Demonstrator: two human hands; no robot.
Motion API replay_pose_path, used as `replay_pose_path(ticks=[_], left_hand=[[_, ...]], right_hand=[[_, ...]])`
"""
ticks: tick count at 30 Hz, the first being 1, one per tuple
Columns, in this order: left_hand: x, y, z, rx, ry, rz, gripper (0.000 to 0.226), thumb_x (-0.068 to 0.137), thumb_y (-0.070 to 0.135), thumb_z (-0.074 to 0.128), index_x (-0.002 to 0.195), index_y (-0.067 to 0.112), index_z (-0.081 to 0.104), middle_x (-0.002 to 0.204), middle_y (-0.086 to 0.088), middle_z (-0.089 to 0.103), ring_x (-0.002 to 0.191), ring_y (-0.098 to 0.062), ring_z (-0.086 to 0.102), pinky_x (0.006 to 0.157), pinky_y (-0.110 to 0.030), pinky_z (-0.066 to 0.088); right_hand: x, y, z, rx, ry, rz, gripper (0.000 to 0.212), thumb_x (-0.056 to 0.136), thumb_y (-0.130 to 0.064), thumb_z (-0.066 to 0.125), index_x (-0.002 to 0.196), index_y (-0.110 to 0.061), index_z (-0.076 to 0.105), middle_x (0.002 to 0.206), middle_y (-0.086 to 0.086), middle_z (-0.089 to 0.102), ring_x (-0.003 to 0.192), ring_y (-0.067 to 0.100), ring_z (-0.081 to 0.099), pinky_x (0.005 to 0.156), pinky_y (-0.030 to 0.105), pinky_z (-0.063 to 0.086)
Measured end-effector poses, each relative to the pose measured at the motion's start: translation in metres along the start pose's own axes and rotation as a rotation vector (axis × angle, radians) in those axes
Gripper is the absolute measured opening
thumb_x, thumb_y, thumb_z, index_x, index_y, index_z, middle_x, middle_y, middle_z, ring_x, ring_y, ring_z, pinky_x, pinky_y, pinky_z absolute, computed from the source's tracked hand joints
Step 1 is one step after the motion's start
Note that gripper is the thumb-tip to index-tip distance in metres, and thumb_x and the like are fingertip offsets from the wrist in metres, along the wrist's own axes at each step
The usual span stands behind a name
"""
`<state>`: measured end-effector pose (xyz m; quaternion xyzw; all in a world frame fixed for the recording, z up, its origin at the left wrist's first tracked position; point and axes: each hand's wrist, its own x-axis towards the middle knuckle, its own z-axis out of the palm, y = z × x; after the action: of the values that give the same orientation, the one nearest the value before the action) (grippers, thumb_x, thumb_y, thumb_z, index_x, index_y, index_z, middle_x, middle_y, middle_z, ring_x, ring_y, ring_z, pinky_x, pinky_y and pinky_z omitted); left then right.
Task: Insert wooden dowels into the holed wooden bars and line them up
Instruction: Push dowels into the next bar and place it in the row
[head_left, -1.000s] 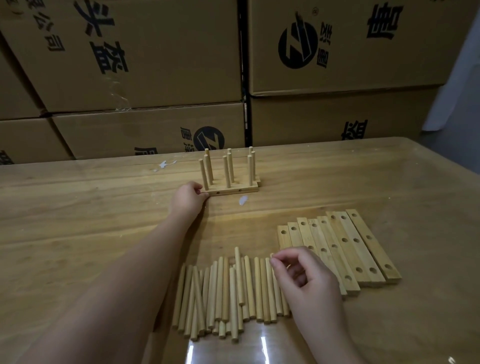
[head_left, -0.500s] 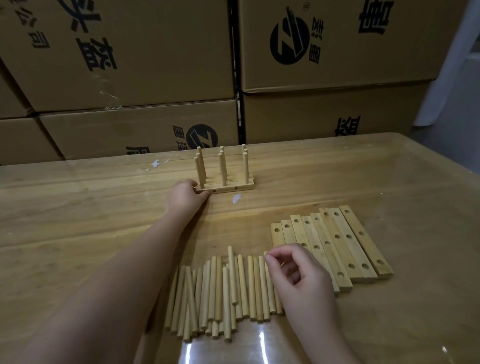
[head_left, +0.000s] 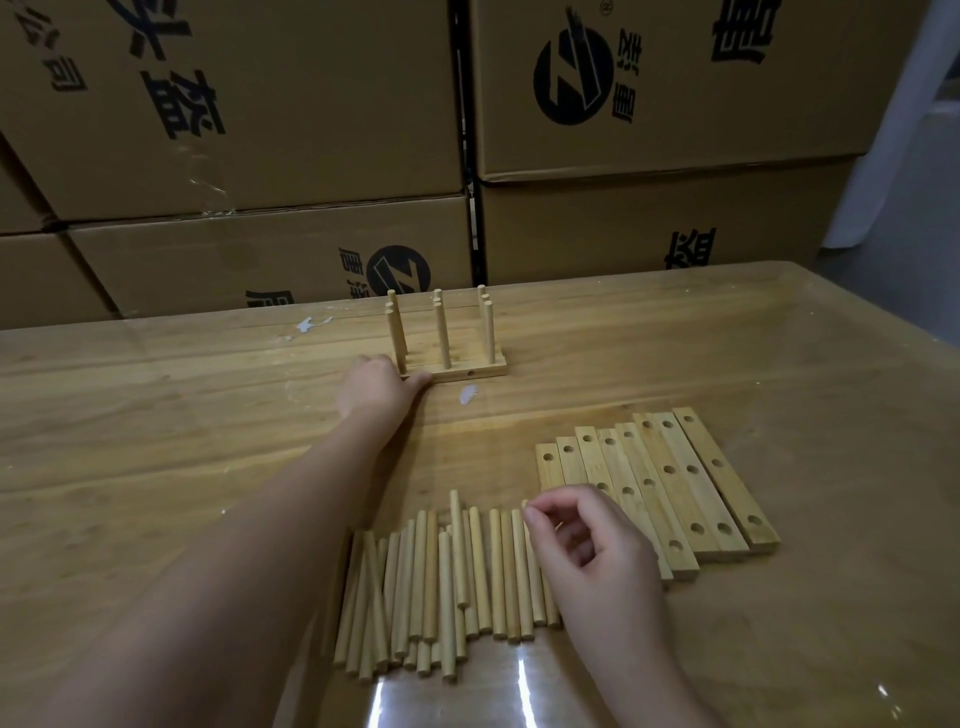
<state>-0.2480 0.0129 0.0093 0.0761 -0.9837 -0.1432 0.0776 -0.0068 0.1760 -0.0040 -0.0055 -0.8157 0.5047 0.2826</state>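
Note:
At the far middle of the table stand the dowelled bars (head_left: 470, 370), a few holed bars side by side, each with three upright dowels. My left hand (head_left: 376, 387) is curled around the left end of the front bar, thumb along its front edge. A pile of loose dowels (head_left: 447, 582) lies near me. To its right is a row of several flat holed bars (head_left: 680, 483). My right hand (head_left: 592, 545) hovers where the pile meets the row. Its thumb and forefinger pinch the far end of the rightmost dowel, and it hides the near-left bars.
Stacked cardboard boxes (head_left: 649, 104) with black print form a wall right behind the table's far edge. The glossy wooden table (head_left: 156, 441) has white paint marks (head_left: 467, 395) near the dowelled bars. Its right edge (head_left: 883, 312) runs diagonally at the right.
The front dowelled bar now sits squarer against those behind it, so the dowels line up in rows. My left hand stays at its end and my right hand keeps its pinch.

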Motion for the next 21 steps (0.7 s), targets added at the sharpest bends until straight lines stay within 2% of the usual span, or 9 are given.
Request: replay_pose_path(ticks=[2,8,11,15,18,21], left_hand=[[0.000,0.001,0.000,-0.009,-0.006,-0.010,0.056,0.083,0.064,0.056,0.102,0.011,0.062,0.108,-0.009,0.057,0.086,-0.022,0.058,0.071,-0.033,0.053],[0.000,0.003,0.000,-0.019,0.004,-0.030,0.057,0.084,0.064,0.055,0.102,0.011,0.062,0.111,-0.009,0.056,0.083,-0.022,0.057,0.062,-0.030,0.047],[-0.006,0.000,-0.002,-0.041,-0.031,-0.012,0.054,0.087,0.057,0.057,0.114,0.010,0.058,0.119,-0.012,0.054,0.094,-0.025,0.057,0.075,-0.034,0.052],[-0.037,-0.004,-0.012,-0.230,-0.051,0.049,0.051,0.090,0.034,0.060,0.134,0.011,0.048,0.132,-0.012,0.048,0.118,-0.028,0.050,0.099,-0.040,0.045],[-0.080,-0.005,-0.025,-0.399,-0.080,0.130,0.040,0.092,0.027,0.058,0.130,0.015,0.055,0.133,-0.009,0.045,0.124,-0.026,0.044,0.106,-0.041,0.039],[-0.123,-0.011,-0.040,-0.563,-0.064,0.177,0.024,0.092,0.018,0.058,0.114,0.014,0.065,0.122,-0.006,0.054,0.115,-0.019,0.052,0.102,-0.033,0.041]], right_hand=[[0.000,0.000,0.000,-0.001,-0.002,0.003,0.022,0.080,-0.015,0.068,0.078,-0.036,0.059,0.085,-0.019,0.058,0.075,0.003,0.055,0.055,0.008,0.041],[-0.001,0.000,0.000,0.004,-0.012,0.000,0.025,0.080,-0.013,0.068,0.077,-0.036,0.059,0.082,-0.018,0.058,0.074,0.003,0.056,0.054,0.008,0.041],[0.000,0.000,0.000,-0.007,-0.011,0.015,0.023,0.080,-0.015,0.068,0.076,-0.036,0.058,0.070,-0.017,0.057,0.073,0.002,0.055,0.055,0.009,0.042],[-0.001,0.000,0.000,-0.027,-0.040,0.035,0.017,0.081,-0.017,0.067,0.079,-0.032,0.060,0.072,-0.018,0.057,0.074,0.000,0.053,0.059,0.009,0.043],[-0.001,-0.002,-0.001,-0.019,-0.041,0.056,0.012,0.082,-0.016,0.067,0.081,-0.027,0.062,0.074,-0.015,0.058,0.074,0.001,0.053,0.059,0.011,0.043],[-0.001,-0.004,-0.002,-0.028,-0.038,0.048,0.011,0.082,-0.015,0.067,0.081,-0.025,0.063,0.074,-0.014,0.059,0.073,0.000,0.053,0.059,0.010,0.043]])
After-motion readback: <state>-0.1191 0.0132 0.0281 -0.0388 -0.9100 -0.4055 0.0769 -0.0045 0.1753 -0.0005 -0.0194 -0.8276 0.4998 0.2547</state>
